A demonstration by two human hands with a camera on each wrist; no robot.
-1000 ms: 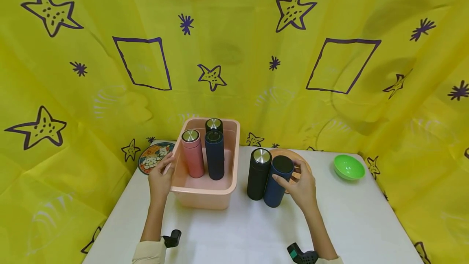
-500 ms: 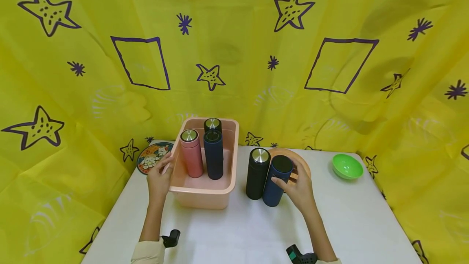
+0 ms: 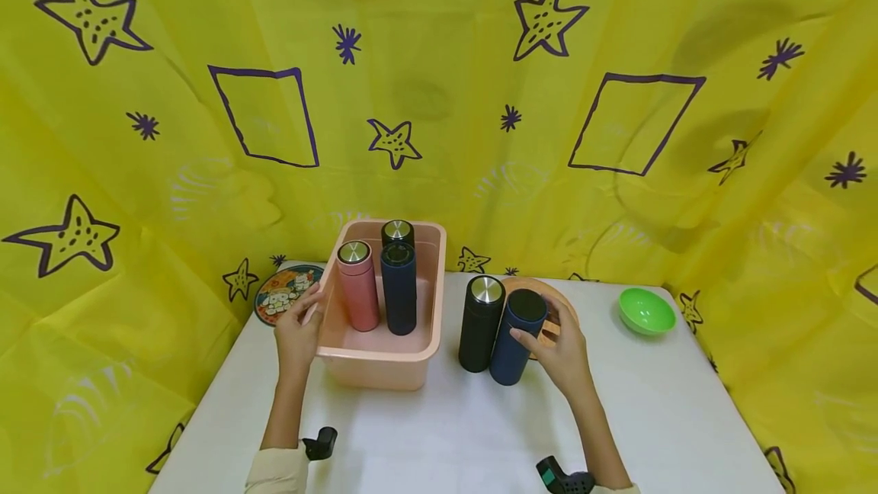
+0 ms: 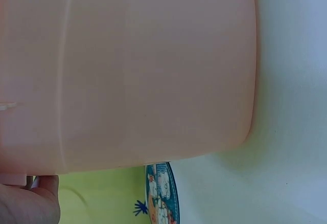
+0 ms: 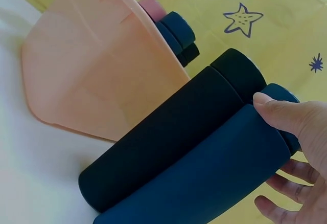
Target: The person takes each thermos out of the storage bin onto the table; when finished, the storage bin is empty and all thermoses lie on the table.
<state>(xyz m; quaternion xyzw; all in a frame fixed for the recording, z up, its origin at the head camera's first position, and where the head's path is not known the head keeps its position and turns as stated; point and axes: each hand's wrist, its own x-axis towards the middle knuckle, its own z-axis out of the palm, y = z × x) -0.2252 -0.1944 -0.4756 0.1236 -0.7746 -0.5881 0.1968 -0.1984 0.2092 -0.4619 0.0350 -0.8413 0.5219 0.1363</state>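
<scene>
Head view: the right hand (image 3: 565, 348) grips the top of a navy cylindrical flask (image 3: 510, 353), just right of a black, silver-lidded cylindrical flask (image 3: 478, 335); the left hand (image 3: 298, 332) holds a peach plastic tub (image 3: 373, 372) by its left rim. Grasping seems the present step; lifting would call for clearing the black flask.

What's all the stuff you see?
Tub: 1, peach, on table
Tub bottles: 3, pink, navy, black, inside
Loose bottles: 2, black, blue, right of tub
Round object: 1, orange, behind those
Patterned disc: 1, multicoloured, left of tub
Bowl: 1, green, far right
Table: 1, white, underneath
Curtain: 1, yellow, behind
Sleeves: 2, cream, forearms
Wrist cameras: 2, black, wrists
Left hand: 1, bare, gripping tub rim
Right hand: 1, bare, gripping blue bottle
</scene>
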